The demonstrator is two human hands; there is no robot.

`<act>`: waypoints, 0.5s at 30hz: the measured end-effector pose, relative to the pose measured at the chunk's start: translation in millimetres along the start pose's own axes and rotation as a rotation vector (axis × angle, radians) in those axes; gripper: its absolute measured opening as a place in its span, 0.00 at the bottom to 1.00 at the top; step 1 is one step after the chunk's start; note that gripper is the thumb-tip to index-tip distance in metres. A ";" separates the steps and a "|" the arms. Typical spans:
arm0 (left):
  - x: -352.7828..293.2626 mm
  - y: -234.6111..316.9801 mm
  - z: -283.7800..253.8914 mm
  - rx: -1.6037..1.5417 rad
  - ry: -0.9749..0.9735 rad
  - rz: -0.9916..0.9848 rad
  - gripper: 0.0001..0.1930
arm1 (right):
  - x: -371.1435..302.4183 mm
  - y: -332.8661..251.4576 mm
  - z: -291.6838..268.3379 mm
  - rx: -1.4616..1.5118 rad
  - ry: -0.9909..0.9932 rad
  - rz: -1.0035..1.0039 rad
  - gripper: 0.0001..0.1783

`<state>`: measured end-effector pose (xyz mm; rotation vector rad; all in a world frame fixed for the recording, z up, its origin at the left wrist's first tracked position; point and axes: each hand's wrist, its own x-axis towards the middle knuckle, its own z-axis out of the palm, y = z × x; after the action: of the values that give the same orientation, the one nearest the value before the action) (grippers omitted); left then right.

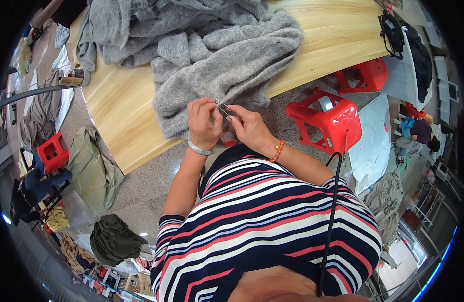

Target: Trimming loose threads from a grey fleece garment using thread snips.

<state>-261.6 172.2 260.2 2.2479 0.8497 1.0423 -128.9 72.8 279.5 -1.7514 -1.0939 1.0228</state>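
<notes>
A grey fuzzy knit garment [232, 55] lies heaped on the wooden table, its near edge drawn toward me. My left hand [204, 123] pinches a bit of that edge between thumb and fingers. Close beside it, my right hand [251, 130] is closed on a small, slim metal tool [225, 110] that looks like thread snips. The tool's tip meets the knit right at my left fingertips. My fingers hide part of the tool and the exact spot it touches.
The pale wooden table [121, 121] ends just in front of me. Red plastic stools [337, 118] stand to the right. A dark green cloth bundle [116, 239] and an olive cloth [93, 171] lie at left. Other people sit farther off on both sides.
</notes>
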 end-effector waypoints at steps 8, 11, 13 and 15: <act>8.0 -2.4 0.8 0.004 0.001 -0.030 0.09 | 5.6 -2.7 -4.0 -0.124 0.006 -0.049 0.15; 8.4 -5.6 -3.0 0.002 -0.021 0.107 0.11 | 4.2 -4.0 -3.8 -0.126 0.002 -0.046 0.15; 7.4 -7.1 -4.5 -0.004 -0.063 0.133 0.11 | 3.2 -4.2 -3.5 -0.132 -0.005 -0.035 0.15; 8.1 -5.7 -4.8 0.008 -0.063 0.151 0.11 | 3.1 -2.7 -2.6 -0.124 -0.003 -0.032 0.15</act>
<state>-263.2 182.7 263.0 2.3681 0.6680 1.0298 -126.3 75.9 282.2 -1.8247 -1.2056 0.9566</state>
